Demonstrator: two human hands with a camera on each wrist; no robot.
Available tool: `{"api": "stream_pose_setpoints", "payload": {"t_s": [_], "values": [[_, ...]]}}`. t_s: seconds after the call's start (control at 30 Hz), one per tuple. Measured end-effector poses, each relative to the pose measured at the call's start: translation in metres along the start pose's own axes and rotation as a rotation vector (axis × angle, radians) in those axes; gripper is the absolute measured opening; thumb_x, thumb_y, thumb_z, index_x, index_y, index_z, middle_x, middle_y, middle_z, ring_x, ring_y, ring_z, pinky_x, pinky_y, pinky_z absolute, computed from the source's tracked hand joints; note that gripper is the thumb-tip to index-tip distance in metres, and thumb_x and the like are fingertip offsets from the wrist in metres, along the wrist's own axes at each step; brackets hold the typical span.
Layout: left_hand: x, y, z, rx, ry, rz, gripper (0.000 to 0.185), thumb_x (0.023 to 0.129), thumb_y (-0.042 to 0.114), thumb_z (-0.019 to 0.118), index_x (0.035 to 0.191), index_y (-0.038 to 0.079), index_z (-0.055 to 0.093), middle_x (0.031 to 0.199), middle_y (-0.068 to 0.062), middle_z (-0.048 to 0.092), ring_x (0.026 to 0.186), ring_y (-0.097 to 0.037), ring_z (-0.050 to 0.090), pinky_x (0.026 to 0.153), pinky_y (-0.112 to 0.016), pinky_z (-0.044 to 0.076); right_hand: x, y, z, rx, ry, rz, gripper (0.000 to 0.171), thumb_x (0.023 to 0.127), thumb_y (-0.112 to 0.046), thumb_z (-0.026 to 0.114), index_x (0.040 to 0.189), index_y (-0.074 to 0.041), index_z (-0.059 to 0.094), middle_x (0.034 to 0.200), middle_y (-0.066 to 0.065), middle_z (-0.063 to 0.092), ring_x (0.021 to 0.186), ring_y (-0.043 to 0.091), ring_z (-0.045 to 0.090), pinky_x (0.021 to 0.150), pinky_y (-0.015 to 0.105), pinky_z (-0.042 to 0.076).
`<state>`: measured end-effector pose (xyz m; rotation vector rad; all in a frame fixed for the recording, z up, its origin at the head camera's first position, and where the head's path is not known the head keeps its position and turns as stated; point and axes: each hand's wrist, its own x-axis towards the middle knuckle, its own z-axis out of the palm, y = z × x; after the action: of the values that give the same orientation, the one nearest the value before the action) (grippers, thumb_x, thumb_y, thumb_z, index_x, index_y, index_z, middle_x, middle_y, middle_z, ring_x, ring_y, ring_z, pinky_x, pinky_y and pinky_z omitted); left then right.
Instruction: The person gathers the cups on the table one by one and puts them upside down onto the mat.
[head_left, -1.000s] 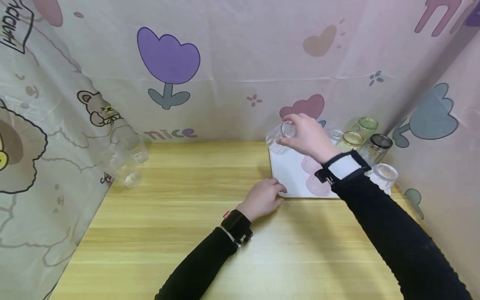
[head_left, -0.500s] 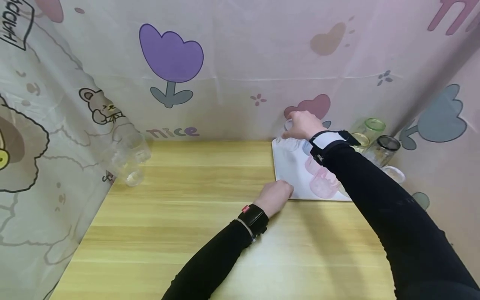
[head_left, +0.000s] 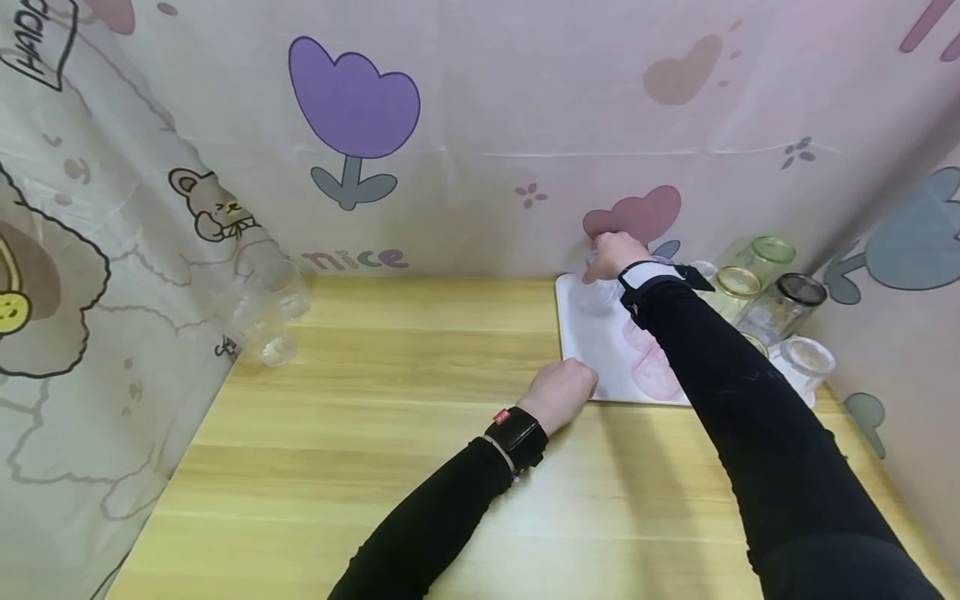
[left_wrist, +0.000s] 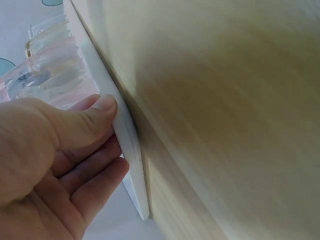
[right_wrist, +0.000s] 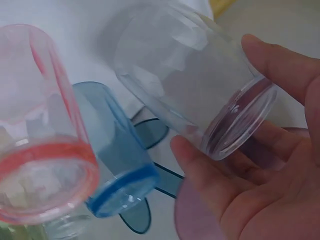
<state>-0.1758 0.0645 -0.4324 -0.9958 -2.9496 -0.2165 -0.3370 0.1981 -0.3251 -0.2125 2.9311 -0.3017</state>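
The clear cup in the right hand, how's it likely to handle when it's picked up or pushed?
The clear cup looks thin-walled and empty, so probably light. Its smooth glossy sides may slip in the right hand. Being round, it would likely roll if laid on the white tray.

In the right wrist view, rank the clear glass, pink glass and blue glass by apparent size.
1. Clear glass, though it is nearest the camera.
2. Pink glass, partly cut off, so this rank is unsure.
3. Blue glass.
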Motion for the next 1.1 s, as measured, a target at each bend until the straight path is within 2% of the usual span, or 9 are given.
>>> {"api": "stream_pose_setpoints", "payload": {"t_s": [0.2, 0.6, 0.8, 1.1], "values": [[0.0, -0.001, 0.0, -0.002, 0.006, -0.002, 0.018, 0.094, 0.006, 0.07, 0.084, 0.02, 0.076, 0.087, 0.008, 0.076, 0.075, -0.006, 0.067, 0.059, -0.022, 0.053, 0.01, 0.005, 0.011, -0.004, -0.007, 0.019, 0.067, 0.082, -0.022, 0.081, 0.135, 0.008, 0.056, 0.14, 0.038, 0.046, 0.128, 0.05, 0.05, 0.106, 0.062, 0.046], [0.0, -0.003, 0.002, 0.016, 0.02, 0.002, 0.019, 0.093, 0.005, 0.069, 0.084, 0.02, 0.074, 0.086, 0.008, 0.074, 0.075, -0.006, 0.066, 0.059, -0.023, 0.054, 0.02, 0.008, 0.028, 0.016, 0.072, -0.01, 0.051, 0.081, -0.017, 0.075, 0.124, 0.006, 0.06, 0.129, 0.036, 0.057, 0.115, 0.053, 0.056, 0.094, 0.065, 0.051], [0.0, -0.002, 0.0, 0.009, 0.02, 0.001, 0.018, 0.092, 0.005, 0.07, 0.084, 0.02, 0.074, 0.087, 0.008, 0.075, 0.075, -0.007, 0.067, 0.06, -0.023, 0.054, 0.012, 0.006, 0.021, -0.005, 0.077, -0.027, 0.055, 0.083, -0.021, 0.073, 0.128, 0.007, 0.059, 0.131, 0.036, 0.055, 0.116, 0.053, 0.056, 0.094, 0.066, 0.051], [-0.001, -0.001, 0.001, -0.014, 0.003, -0.014, 0.02, 0.089, 0.002, 0.072, 0.086, 0.021, 0.077, 0.089, 0.008, 0.075, 0.077, -0.008, 0.067, 0.062, -0.023, 0.054, -0.014, -0.013, -0.001, -0.041, 0.136, -0.114, 0.066, 0.091, -0.026, 0.069, 0.144, 0.008, 0.05, 0.146, 0.035, 0.045, 0.129, 0.052, 0.051, 0.103, 0.066, 0.047]]}}
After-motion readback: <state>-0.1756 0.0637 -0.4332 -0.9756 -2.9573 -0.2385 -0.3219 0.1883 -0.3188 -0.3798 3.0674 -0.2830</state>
